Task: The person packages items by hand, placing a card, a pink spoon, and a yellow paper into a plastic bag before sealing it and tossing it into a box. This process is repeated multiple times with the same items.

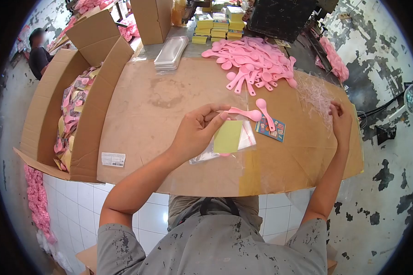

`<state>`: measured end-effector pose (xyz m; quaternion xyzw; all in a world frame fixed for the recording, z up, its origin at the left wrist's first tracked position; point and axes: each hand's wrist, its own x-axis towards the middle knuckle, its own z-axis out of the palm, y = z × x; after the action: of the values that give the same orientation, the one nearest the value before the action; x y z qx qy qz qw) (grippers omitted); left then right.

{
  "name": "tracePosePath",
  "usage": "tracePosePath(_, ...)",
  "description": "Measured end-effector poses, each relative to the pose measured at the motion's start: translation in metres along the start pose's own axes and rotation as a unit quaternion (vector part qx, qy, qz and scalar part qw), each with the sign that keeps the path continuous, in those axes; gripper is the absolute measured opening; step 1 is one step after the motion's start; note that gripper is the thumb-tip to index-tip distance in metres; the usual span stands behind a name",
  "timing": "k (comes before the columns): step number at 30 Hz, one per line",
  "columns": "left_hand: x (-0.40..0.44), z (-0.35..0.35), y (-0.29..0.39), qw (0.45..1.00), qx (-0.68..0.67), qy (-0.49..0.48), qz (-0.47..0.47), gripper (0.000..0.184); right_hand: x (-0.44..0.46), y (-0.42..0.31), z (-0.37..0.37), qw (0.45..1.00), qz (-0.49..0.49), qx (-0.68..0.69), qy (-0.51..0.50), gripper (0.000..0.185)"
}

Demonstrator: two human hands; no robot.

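My left hand (201, 129) is above the middle of the cardboard-covered table, thumb and forefinger closed at the handle end of a pink spoon (248, 113). Below it, a yellow-green card (228, 136) lies over clear plastic bags (248, 137). Just to the right, a second pink spoon (264, 113) rests partly on a blue printed card (276, 130). Over at the right edge, my right hand (342, 120) has its fingers curled beside a heap of thin clear plastic strips (315, 98). Whatever those fingers pinch is too small to make out.
A large heap of pink spoons (254, 59) covers the back of the table (142, 133). Stacked cards (218, 25) and clear plastic trays (171, 51) stand behind. At left, an open carton (89, 119) holds packed pieces. Another person (37, 55) is at far left.
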<state>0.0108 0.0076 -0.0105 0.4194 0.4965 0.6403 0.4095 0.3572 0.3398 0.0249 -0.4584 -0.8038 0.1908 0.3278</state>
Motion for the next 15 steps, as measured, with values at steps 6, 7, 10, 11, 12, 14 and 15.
tracePosePath(6, 0.000, 0.000, 0.003, 1.000, 0.000, -0.018, 0.001, 0.035, -0.056, -0.139, 0.077, 0.930, -0.133, 0.211, -0.269, 0.028)
tracePosePath(7, 0.000, 0.000, 0.003, 1.000, -0.001, -0.020, 0.001, 0.035, -0.065, -0.157, 0.088, 0.911, -0.162, 0.219, -0.310, 0.029)
tracePosePath(10, 0.002, -0.003, -0.001, 1.000, 0.009, -0.021, 0.002, 0.033, -0.079, -0.173, 0.127, 0.861, -0.179, 0.315, -0.358, 0.029)
tracePosePath(11, 0.002, -0.004, -0.001, 1.000, 0.008, -0.018, 0.000, 0.032, -0.080, -0.177, 0.132, 0.844, -0.136, 0.354, -0.379, 0.027)
tracePosePath(12, 0.002, -0.006, -0.001, 1.000, 0.007, -0.016, -0.002, 0.031, -0.081, -0.181, 0.136, 0.823, -0.093, 0.392, -0.400, 0.025)
tracePosePath(14, 0.003, -0.008, 0.000, 1.000, 0.009, -0.016, 0.002, 0.030, -0.081, -0.182, 0.143, 0.796, -0.047, 0.443, -0.411, 0.022)
tracePosePath(15, 0.003, -0.009, 0.000, 1.000, 0.012, -0.019, 0.007, 0.029, -0.082, -0.179, 0.147, 0.792, -0.044, 0.458, -0.402, 0.020)
